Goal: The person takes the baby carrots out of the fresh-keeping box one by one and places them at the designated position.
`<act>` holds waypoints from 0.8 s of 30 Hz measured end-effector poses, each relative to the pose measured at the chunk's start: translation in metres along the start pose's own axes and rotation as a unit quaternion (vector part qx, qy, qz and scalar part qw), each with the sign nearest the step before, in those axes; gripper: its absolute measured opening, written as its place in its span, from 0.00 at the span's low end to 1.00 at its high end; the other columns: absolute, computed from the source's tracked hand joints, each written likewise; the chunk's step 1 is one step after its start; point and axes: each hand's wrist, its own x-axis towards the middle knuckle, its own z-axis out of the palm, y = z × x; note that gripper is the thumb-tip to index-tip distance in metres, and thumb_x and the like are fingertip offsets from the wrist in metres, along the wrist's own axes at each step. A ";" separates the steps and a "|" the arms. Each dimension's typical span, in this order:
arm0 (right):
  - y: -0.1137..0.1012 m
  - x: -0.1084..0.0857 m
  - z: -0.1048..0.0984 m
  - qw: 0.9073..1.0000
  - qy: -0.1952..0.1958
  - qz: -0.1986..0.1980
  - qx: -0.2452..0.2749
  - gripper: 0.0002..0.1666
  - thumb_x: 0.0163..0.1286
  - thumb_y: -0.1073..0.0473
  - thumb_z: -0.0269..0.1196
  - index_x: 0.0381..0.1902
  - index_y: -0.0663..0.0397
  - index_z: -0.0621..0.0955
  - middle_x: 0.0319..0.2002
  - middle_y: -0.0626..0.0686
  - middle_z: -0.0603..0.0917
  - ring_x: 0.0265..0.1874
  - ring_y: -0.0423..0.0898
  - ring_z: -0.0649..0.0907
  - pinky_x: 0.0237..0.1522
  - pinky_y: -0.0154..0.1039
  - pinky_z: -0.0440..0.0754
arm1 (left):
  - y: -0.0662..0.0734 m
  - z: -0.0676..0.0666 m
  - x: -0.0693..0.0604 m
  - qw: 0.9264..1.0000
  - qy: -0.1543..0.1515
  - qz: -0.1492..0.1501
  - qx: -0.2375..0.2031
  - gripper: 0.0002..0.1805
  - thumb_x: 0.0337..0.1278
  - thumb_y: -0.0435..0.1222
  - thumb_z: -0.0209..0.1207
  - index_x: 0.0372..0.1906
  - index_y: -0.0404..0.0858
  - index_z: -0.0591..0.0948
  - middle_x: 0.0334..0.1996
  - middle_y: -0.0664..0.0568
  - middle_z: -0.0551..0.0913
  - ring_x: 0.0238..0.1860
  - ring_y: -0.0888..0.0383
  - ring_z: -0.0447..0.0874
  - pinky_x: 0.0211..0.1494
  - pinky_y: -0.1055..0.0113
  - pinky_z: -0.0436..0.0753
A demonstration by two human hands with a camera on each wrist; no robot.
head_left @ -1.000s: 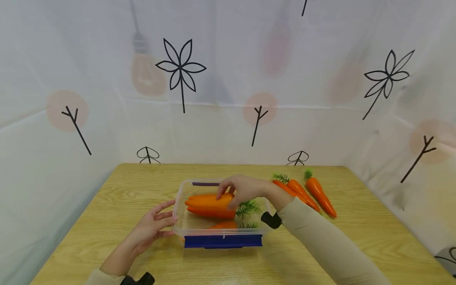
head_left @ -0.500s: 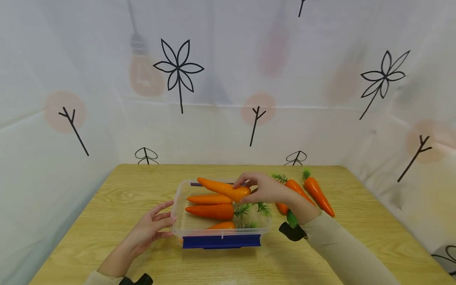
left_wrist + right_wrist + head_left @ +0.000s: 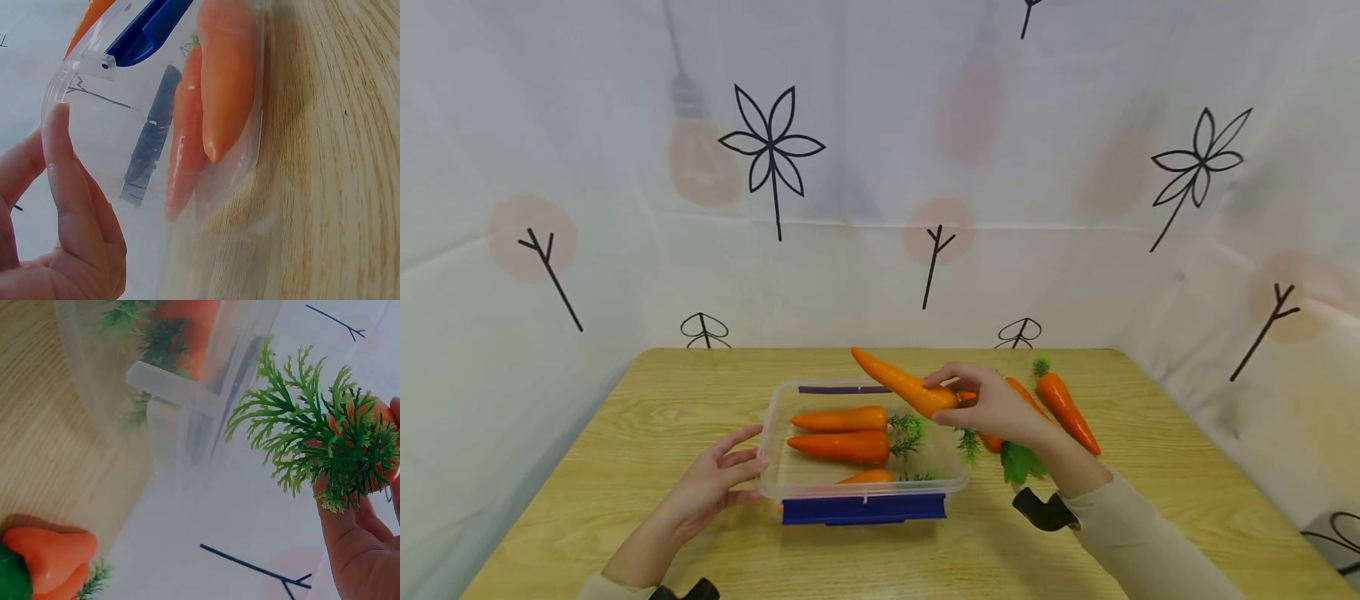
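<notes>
My right hand (image 3: 1000, 408) pinches an orange carrot (image 3: 891, 379) by its thick end, above the back right of a clear plastic food container (image 3: 767, 454). The carrot's tip points up and to the left. Its feathery green top (image 3: 294, 419) hangs below the hand in the right wrist view. Inside the container lie several carrots (image 3: 838, 447), tips toward the left. My left hand (image 3: 715, 475) touches the container's left side with extended fingers. Through the clear wall, the left wrist view shows carrots (image 3: 230, 75) in the container.
Right of the container, carrots (image 3: 1067, 412) lie on the wooden table (image 3: 700, 392). Green leaves (image 3: 1020, 462) show beneath the right wrist, partly hidden by it. Blue clips (image 3: 865, 510) hang open on the container. A patterned white cloth (image 3: 850, 275) stands behind the table.
My right hand has lifted the carrot out of the container, up and to the right. The other carrots stay inside. My left hand has kept its place at the container's side.
</notes>
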 end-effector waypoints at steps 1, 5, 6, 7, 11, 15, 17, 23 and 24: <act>0.002 -0.002 -0.001 1.000 0.007 0.004 0.001 0.20 0.59 0.59 0.68 0.50 0.51 0.79 0.53 0.55 0.76 0.47 0.54 0.77 0.38 0.40 0.82 | 0.000 0.000 0.000 1.000 -0.001 0.000 0.000 0.39 0.61 0.34 0.59 0.71 0.34 0.52 0.53 0.38 0.72 0.46 0.49 0.78 0.42 0.60 0.83; 0.006 -0.014 -0.005 0.999 0.037 0.014 0.014 0.22 0.60 0.59 0.67 0.52 0.53 0.77 0.53 0.58 0.75 0.47 0.54 0.77 0.38 0.40 0.82 | -0.002 0.000 0.000 1.000 -0.003 0.000 -0.001 0.39 0.61 0.34 0.59 0.71 0.34 0.52 0.53 0.40 0.73 0.46 0.49 0.78 0.42 0.61 0.83; 0.007 -0.016 -0.006 0.999 0.044 0.012 0.019 0.22 0.60 0.59 0.67 0.52 0.54 0.77 0.54 0.59 0.75 0.47 0.54 0.77 0.37 0.41 0.82 | -0.002 0.000 0.000 1.000 -0.003 0.000 -0.001 0.39 0.61 0.34 0.58 0.71 0.34 0.51 0.53 0.40 0.73 0.46 0.49 0.78 0.42 0.61 0.83; 0.008 -0.019 -0.007 0.998 0.051 0.012 0.027 0.22 0.60 0.60 0.67 0.52 0.55 0.77 0.54 0.60 0.75 0.47 0.55 0.77 0.37 0.42 0.83 | -0.002 -0.001 0.000 1.000 -0.003 0.000 -0.001 0.39 0.61 0.34 0.58 0.71 0.34 0.51 0.53 0.40 0.73 0.46 0.49 0.78 0.42 0.61 0.83; 0.013 -0.028 -0.010 0.996 0.076 -0.003 0.036 0.22 0.60 0.62 0.66 0.52 0.58 0.76 0.52 0.63 0.75 0.44 0.55 0.79 0.35 0.46 0.83 | -0.001 -0.001 0.000 1.000 -0.002 0.002 -0.001 0.39 0.61 0.34 0.59 0.71 0.34 0.51 0.53 0.39 0.73 0.47 0.49 0.78 0.42 0.60 0.83; 0.022 -0.036 -0.015 0.994 0.108 -0.007 0.021 0.22 0.59 0.63 0.67 0.52 0.59 0.76 0.51 0.63 0.76 0.41 0.49 0.81 0.35 0.42 0.84 | -0.001 -0.002 -0.001 1.000 -0.001 0.002 0.002 0.39 0.60 0.34 0.59 0.71 0.34 0.52 0.53 0.39 0.72 0.47 0.49 0.78 0.42 0.60 0.83; 0.026 -0.040 -0.017 0.992 0.124 -0.001 0.017 0.23 0.58 0.63 0.68 0.52 0.60 0.77 0.50 0.62 0.76 0.40 0.45 0.81 0.34 0.41 0.84 | -0.001 -0.002 0.000 1.000 -0.002 0.002 0.003 0.39 0.60 0.34 0.59 0.71 0.34 0.52 0.53 0.39 0.72 0.47 0.49 0.78 0.42 0.60 0.83; 0.036 -0.052 -0.023 0.988 0.150 0.005 0.037 0.23 0.59 0.66 0.66 0.53 0.65 0.75 0.51 0.65 0.74 0.40 0.39 0.80 0.34 0.42 0.84 | -0.001 -0.002 0.000 1.000 -0.003 0.000 0.003 0.39 0.61 0.34 0.59 0.71 0.34 0.52 0.53 0.40 0.73 0.47 0.49 0.78 0.43 0.60 0.83; 0.038 -0.054 -0.024 0.987 0.153 0.007 0.043 0.24 0.59 0.67 0.66 0.53 0.66 0.74 0.51 0.65 0.73 0.41 0.39 0.80 0.34 0.41 0.84 | -0.001 -0.002 0.000 1.000 -0.003 0.000 0.003 0.39 0.61 0.34 0.59 0.71 0.34 0.52 0.53 0.40 0.73 0.47 0.49 0.78 0.43 0.60 0.83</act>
